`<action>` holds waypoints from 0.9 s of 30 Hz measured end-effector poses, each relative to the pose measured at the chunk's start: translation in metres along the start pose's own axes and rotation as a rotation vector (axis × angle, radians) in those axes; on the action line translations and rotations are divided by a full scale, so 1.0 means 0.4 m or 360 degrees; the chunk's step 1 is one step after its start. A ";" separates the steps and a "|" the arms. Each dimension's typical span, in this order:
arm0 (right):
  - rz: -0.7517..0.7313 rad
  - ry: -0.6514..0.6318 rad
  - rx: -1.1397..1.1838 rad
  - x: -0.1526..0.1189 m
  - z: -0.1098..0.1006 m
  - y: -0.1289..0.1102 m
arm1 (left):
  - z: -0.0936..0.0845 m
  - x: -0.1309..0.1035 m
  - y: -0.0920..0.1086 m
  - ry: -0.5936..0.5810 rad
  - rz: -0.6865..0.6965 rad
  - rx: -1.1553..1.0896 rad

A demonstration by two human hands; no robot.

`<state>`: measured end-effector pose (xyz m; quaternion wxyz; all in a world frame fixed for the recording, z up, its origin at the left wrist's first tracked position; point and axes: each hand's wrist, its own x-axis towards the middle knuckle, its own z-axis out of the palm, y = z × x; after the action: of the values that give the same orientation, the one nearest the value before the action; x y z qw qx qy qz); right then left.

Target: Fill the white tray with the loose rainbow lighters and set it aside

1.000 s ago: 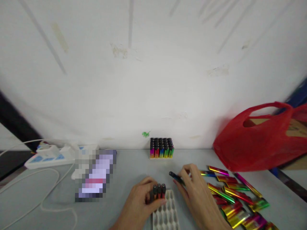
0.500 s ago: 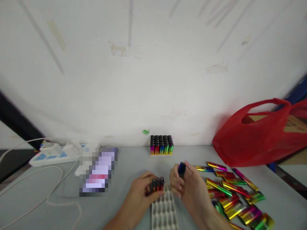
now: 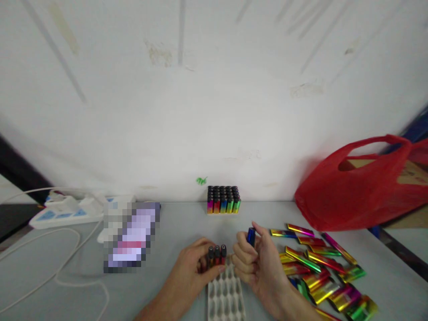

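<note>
Black caps, three in a row: head view, clock read from the centre of the view. Left hand [image 3: 194, 263], between six and seven, gripping three black-capped lighters [image 3: 217, 255] upright, thumb across the near side, fingers behind. Probably pinched so to keep them level as one row. They stand at the far end of a pale pocketed tray [image 3: 226, 292] at six; whether seated in its pockets, cannot tell under the thumb.

Right hand [image 3: 259, 263], at five, fingers curled firmly round a blue lighter [image 3: 250, 236], as it appears: one glossy end shows, the rest hidden in the fist. Thumb raised beside it, perhaps steadying it.

Also at six, nearer the hub: block of upright lighters [image 3: 223, 201], ranked on a pale base by the wall [image 3: 214, 111], likely parked there out of the hands' way. Loose metallic lighters [image 3: 323, 292] lie strewn at four, seemingly for the right hand's easy reach.

Edges: grey tabletop [image 3: 174, 223] meets the wall behind the block and gives room between block and hands. Narrow gap between the hands over the tray. Right side bounded by the strewn lighters, then a red plastic bag [image 3: 344, 200] just past three. Left has more room, out to a blurred phone-like screen [image 3: 133, 238] at eight and a power strip [image 3: 40, 220] beyond.
</note>
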<state>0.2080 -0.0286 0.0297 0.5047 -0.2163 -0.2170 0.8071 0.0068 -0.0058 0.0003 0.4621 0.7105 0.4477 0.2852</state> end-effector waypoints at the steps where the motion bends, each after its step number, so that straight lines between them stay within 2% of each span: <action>1: 0.0011 -0.0003 0.0017 0.002 -0.003 0.000 | 0.000 0.000 -0.001 0.0001 -0.0003 0.0003; 12: 0.0065 0.0200 -0.0096 -0.005 -0.004 0.035 | -0.003 -0.002 -0.004 -0.0030 0.0018 0.0013; 20: 0.0079 0.0125 -0.0059 0.005 -0.006 0.028 | -0.007 -0.004 0.004 -0.0040 0.0037 0.0049; 27: 0.0002 0.0084 -0.0118 0.014 -0.008 0.025 | -0.002 -0.004 0.000 -0.0012 0.0061 0.0062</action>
<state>0.2003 -0.0273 0.0206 0.5013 -0.2562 -0.2333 0.7929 0.0055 -0.0068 0.0007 0.4442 0.7289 0.4376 0.2825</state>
